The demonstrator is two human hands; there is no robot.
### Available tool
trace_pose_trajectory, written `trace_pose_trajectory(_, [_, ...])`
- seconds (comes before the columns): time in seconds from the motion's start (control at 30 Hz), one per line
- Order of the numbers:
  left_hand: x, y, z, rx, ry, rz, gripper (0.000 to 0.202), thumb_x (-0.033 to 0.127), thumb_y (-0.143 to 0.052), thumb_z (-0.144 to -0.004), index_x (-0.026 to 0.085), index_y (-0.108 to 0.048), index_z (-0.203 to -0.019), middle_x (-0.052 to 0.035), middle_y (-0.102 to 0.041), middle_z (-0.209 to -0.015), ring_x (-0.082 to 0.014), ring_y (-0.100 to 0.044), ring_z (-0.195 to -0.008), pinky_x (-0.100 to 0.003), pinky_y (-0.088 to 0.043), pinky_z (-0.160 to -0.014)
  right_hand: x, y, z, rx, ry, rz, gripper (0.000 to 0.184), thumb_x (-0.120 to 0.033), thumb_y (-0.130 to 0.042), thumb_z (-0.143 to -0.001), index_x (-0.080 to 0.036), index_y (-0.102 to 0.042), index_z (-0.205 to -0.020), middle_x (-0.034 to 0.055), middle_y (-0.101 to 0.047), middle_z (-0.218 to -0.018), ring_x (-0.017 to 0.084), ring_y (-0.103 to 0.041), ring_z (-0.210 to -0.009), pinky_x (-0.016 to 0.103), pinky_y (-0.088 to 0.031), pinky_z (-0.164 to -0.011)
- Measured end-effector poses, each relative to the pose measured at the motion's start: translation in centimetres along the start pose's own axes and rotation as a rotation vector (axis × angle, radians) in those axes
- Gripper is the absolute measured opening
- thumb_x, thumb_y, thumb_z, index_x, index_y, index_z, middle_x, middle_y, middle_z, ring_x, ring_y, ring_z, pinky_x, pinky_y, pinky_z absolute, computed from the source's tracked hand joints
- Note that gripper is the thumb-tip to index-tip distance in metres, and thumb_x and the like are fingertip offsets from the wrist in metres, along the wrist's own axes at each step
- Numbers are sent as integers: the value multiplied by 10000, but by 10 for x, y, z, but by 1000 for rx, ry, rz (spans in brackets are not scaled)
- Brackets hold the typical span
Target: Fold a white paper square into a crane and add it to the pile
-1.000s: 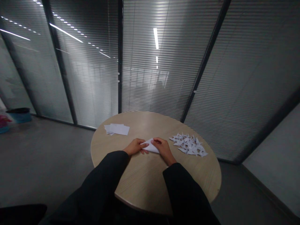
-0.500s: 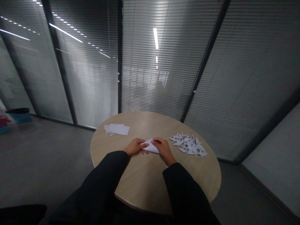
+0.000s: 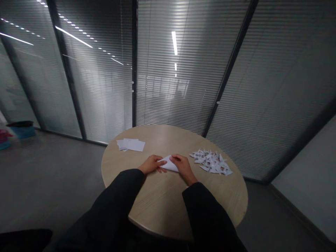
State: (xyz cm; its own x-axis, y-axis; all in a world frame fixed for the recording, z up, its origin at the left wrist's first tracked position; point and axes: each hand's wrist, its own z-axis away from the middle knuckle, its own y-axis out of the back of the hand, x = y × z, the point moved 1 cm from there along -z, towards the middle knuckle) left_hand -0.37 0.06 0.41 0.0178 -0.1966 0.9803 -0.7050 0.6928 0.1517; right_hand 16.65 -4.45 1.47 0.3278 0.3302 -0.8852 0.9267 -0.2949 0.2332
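Note:
A folded sheet of white paper [image 3: 170, 165] is held low over the middle of the table between both hands. My left hand [image 3: 152, 165] grips its left end, thumb on top and fingers underneath. At its upper right edge, my right hand [image 3: 181, 166] pinches the paper between thumb and fingertips. To the right of that hand lies a heap of small folded white paper pieces [image 3: 211, 162] with pointed ends. Several flat white paper sheets [image 3: 133, 144] overlap in a loose stack beyond my left hand.
The round wooden table [image 3: 162, 203] stands close to a glass partition [image 3: 170, 98] with blinds and dark frames. On the floor at far left is a blue bin [image 3: 23, 130] with a dark liner, and beside it something pink and blue [image 3: 4, 138].

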Motion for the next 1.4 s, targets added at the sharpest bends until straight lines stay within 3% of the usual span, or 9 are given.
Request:
trace_pose_trajectory(0.53, [8, -1, 4, 24, 34, 8, 469, 516, -688, -647, 74, -647, -798, -119, -696, -693, -161, -639, -578, -238, -459, -538, -1, 1, 1, 15, 5, 7, 296, -428, -670, -634, -148, -708, -722, 69, -696, -702, 211, -617, -662, 316, -463, -636])
trace_pose_trajectory(0.8, [7, 7, -1, 277, 4, -40, 332, 367, -768, -568, 98, -666, -734, -41, -660, -614, -96, -559, -469, -207, -408, -503, 6, 4, -3, 106, -9, 31, 324, -453, -663, -635, -148, -710, -732, 68, -689, -678, 210, -602, -643, 314, -453, -613])
trace_pose_trajectory(1.07, [9, 9, -1, 319, 0, 126, 369, 362, -809, -514, 88, -655, -707, -77, -682, -639, -103, -571, -491, -225, -444, -513, 16, 6, -6, 183, -11, 11, 339, -449, -672, -637, -139, -708, -767, 83, -697, -728, 214, -609, -667, 322, -462, -636])
trace_pose_trajectory(1.4, [10, 9, -2, 363, 11, 224, 400, 356, -836, -469, 90, -649, -702, -62, -670, -610, -119, -595, -523, -232, -467, -524, 13, 8, -6, 224, -14, 14, 347, -456, -668, -637, -137, -709, -767, 86, -698, -732, 217, -609, -678, 324, -466, -642])
